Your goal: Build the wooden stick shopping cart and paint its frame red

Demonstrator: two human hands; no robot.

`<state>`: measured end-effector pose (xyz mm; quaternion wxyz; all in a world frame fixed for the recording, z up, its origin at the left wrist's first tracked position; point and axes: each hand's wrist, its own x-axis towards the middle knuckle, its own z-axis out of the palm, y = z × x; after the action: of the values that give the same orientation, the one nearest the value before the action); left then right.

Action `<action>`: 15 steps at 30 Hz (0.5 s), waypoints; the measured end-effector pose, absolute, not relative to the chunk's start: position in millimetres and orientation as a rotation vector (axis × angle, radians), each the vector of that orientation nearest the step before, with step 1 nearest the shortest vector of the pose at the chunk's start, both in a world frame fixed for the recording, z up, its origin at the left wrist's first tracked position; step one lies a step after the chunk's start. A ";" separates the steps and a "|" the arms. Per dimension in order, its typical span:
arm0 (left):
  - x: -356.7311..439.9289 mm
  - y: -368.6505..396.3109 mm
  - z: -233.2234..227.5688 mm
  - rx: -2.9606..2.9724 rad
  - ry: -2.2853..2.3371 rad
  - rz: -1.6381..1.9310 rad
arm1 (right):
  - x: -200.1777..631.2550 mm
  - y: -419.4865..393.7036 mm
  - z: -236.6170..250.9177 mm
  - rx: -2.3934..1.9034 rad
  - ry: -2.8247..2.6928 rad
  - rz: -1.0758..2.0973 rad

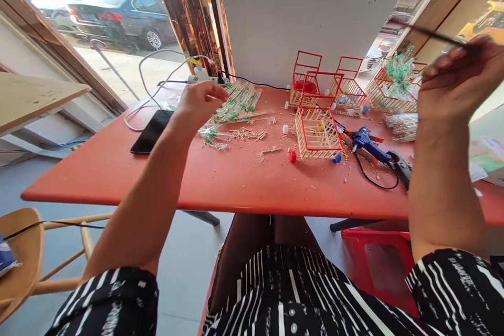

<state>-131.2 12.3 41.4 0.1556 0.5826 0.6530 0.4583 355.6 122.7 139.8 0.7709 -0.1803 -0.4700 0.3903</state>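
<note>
writing: none I can read; no brand visible on the glue gun (366,143) or the phone (151,131).
left hand (200,100): mine, reaching forward over the red table (118,178), fingers curled down and pinched on the near end of the green-tipped stick packets (236,105); grip itself hard to see, thumb hidden.
stick packets: lying on the table at the back centre-left, just right of the phone, with loose stick offcuts (248,134) beside them.
right hand (457,76): raised well off the table at the right, wrist bent, fingers closed round a thin dark stick (429,34); stick is motion-blurred, its near end lost behind the fingers.
stick cage (317,126): red-framed, on bottle-cap wheels, centre of the table, untouched; three similar ones behind it against the wall.
glue gun: blue, lying just right of the cage, cord looping toward the table edge.
hidden/cut off: far right of the table blocked by my right forearm; papers there too blurred to tell; a wooden chair (19,257) cut off at lower left.
arms: both bare to striped sleeves, left stretched out, right elbow low with forearm upright.
</note>
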 end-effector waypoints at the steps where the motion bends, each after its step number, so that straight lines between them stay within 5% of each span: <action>1: -136.5 2.5 42.0 1.676 1.933 1.248 | 345.9 120.5 125.5 -0.418 -0.859 0.862; 10: -167.0 -33.5 -5.6 2.058 2.418 0.369 | 298.9 94.8 55.3 -0.553 -0.928 0.972; 15: -168.1 -24.1 -18.6 2.071 2.374 0.405 | 293.3 81.7 52.3 -0.539 -0.992 0.973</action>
<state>-168.1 -24.1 -18.6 -0.0173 0.6519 0.7473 0.1274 293.3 81.7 52.3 0.7348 -0.2454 -0.4515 0.4428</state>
